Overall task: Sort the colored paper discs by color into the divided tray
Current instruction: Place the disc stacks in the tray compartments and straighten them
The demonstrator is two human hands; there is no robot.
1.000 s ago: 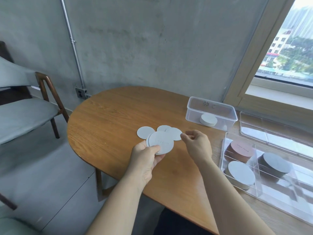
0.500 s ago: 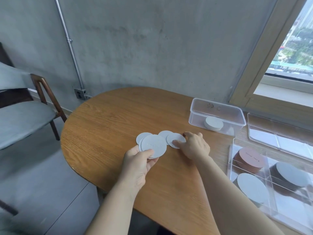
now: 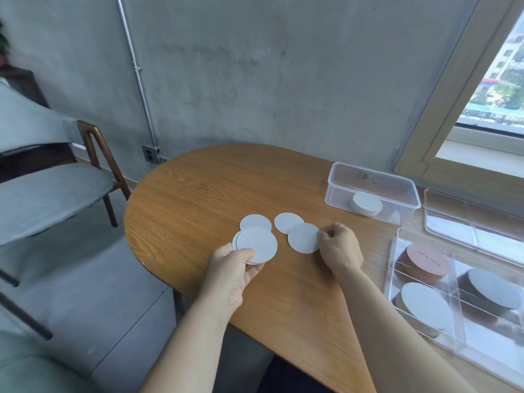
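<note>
Both hands busy with pale discs on the worktop (image 3: 198,194)

The left hand (image 3: 232,269) clamps a small stack of discs (image 3: 255,245); the right hand (image 3: 340,251) seems to pinch one flat disc (image 3: 303,238) at its edge.

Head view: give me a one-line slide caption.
Left hand holds white discs while right hand pinches another disc beside the divided tray.

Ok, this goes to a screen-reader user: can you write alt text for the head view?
A person's left hand holds a small stack of white discs above a wooden table, while the right hand pinches the edge of a loose disc lying there. Right of them, a clear divided tray holds brown and white stacks.
</note>
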